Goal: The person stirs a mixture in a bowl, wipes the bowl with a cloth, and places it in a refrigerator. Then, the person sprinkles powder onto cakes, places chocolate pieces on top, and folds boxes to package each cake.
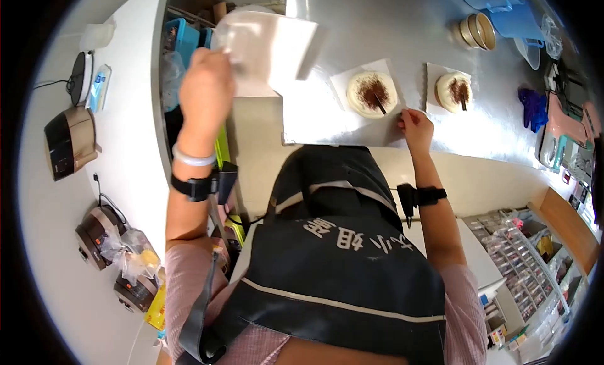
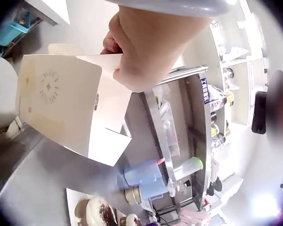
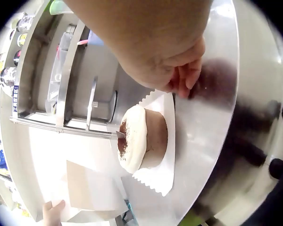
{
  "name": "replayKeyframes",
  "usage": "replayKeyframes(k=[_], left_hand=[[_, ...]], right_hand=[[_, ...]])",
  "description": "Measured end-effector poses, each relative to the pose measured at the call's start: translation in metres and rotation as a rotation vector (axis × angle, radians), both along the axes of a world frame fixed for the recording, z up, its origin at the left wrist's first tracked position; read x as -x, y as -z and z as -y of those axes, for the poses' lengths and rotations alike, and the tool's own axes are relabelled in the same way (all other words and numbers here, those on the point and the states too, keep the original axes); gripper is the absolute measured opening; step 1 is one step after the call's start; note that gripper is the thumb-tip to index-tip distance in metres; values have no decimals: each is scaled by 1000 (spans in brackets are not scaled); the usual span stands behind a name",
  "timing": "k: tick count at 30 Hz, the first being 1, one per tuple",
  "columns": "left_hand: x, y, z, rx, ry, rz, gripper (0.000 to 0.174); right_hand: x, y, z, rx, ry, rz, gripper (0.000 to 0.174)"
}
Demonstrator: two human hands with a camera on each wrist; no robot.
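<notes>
My left hand point(image 1: 207, 91) grips a white cardboard cake box point(image 2: 61, 99), raised over the left end of the steel table point(image 1: 377, 19). The box's flaps stand open, and a round printed mark shows on one side. A small round cake point(image 3: 155, 136) with cream, brown powder and a dark strip on top sits on a white cake board point(image 3: 170, 155) with scalloped edges. At that board's near right corner, my right hand point(image 1: 416, 131) pinches with curled fingers; its thumb is hidden in the right wrist view. To the right, a second similar cake point(image 1: 449, 94) rests on its own board.
Gold-coloured rings point(image 1: 482, 32) and blue tubs point(image 1: 517, 23) stand at the back right. Nearer, a purple glove point(image 1: 533, 107) lies beside a pink stand mixer point(image 1: 560, 121). A metal shelf point(image 2: 198, 108) rises behind the table. Blue bins point(image 1: 182, 41) are at the left.
</notes>
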State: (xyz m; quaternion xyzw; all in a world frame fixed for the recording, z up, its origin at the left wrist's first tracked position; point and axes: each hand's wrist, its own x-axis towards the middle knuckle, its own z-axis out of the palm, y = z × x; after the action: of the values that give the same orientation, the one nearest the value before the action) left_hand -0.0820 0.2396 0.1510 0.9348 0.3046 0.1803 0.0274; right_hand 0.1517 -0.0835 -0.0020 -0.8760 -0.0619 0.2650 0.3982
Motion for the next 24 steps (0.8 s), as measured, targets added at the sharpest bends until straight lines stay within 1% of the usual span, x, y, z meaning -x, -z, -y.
replayKeyframes(k=[2, 3, 5, 6, 7, 9, 10, 12, 14, 15, 17, 18, 19, 20, 22, 24], left_hand=[[-15, 11, 2, 67, -1, 54, 15], [-19, 14, 2, 47, -3, 51, 16], [-23, 17, 0, 107, -24, 22, 19], [-24, 17, -2, 155, -24, 29, 20], [-24, 17, -4, 146, -13, 26, 20], [-21, 14, -8, 255, -54, 22, 23], [-21, 12, -8, 254, -49, 21, 23], [-18, 8, -8, 307, -109, 39, 25], [-12, 11, -11, 234, -76, 50, 25], [-8, 13, -12, 221, -92, 43, 25], [1, 15, -13, 192, -87, 34, 25], [4, 15, -11, 179, -70, 28, 25], [8, 11, -8, 172, -83, -15, 24], [12, 10, -6, 149, -25, 30, 22], [21, 9, 3, 69, -58, -72, 16], [24, 9, 16, 33, -74, -102, 15]], right_hand=[[2, -1, -1, -56, 10, 10, 24], [2, -2, 0, -70, 15, 3, 24], [1, -3, 1, -4, -70, 84, 24], [4, -2, 4, -11, -59, 80, 24], [5, 1, 6, 14, -78, 55, 25], [11, -1, 9, 39, -92, 32, 26], [17, -2, 11, 60, -101, -12, 26], [28, -1, 11, 88, -107, -61, 27], [42, 5, 18, 91, -221, -69, 25], [46, 0, 21, 108, -212, -68, 25], [47, -13, 24, 39, -424, -350, 23], [41, -18, 26, 54, -418, -353, 23], [33, -24, 24, 63, -385, -93, 21], [22, -29, 20, 70, -355, 167, 18], [-1, -43, -1, 88, -315, 364, 16], [-15, -35, -22, -65, -303, 516, 16]])
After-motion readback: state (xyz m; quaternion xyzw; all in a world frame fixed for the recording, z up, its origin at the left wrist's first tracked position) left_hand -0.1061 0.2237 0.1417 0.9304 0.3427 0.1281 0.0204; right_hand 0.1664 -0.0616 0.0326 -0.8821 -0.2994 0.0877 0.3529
